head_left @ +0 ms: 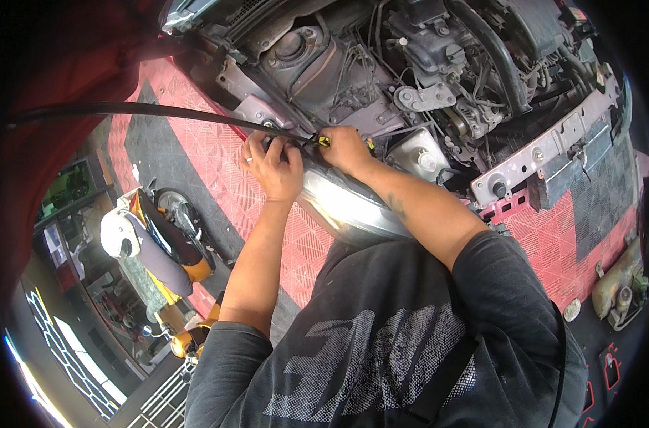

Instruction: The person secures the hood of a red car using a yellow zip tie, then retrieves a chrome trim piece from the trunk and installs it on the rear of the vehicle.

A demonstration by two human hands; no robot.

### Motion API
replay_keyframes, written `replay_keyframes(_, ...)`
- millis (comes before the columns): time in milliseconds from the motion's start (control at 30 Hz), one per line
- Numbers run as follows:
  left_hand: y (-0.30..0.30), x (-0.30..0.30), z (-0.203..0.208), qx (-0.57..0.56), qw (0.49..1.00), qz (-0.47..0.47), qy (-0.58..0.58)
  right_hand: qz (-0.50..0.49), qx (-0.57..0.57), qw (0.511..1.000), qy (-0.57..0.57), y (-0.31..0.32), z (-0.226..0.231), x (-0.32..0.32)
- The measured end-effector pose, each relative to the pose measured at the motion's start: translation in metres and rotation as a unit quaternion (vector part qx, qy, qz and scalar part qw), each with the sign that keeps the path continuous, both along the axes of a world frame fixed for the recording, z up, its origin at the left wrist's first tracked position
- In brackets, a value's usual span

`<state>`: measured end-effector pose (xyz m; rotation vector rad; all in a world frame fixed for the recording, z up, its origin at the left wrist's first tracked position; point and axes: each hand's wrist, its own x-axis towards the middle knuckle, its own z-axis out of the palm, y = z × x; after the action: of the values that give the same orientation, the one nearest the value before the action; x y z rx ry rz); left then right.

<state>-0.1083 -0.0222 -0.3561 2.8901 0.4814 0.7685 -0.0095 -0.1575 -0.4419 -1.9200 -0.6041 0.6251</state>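
From my remote seat, my left hand [273, 165] presses curled fingers on the headlamp [353, 207] top at the bumperless car's near-left corner. My right hand [347, 148] clenches a yellow-black screwdriver [323, 140] just beside it; I'd keep the tip square, bracing the lens.

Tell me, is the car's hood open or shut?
Open: the engine bay lies fully exposed, and both hands, left hand and right hand, work at its front edge.
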Motion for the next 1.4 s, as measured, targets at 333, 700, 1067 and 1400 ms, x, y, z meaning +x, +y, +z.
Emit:
replay_keyframes(333,0.002,-0.001,-0.001,0.01,1.0,0.001,0.0,0.085,-0.02,0.996,0.017,-0.004,-0.001,0.003)
replay_keyframes(700,0.003,0.0,-0.003,0.008,1.0,-0.008,-0.011,0.003,-0.029,1.0,-0.005,-0.002,0.012,0.0)
replay_keyframes(1067,0.001,0.001,-0.003,0.012,1.0,0.006,-0.017,0.091,-0.039,0.995,0.015,-0.003,0.013,0.004)
replay_keyframes(1400,0.001,-0.001,-0.003,-0.005,1.0,0.008,-0.016,-0.008,-0.013,1.0,-0.004,-0.005,0.02,0.0)
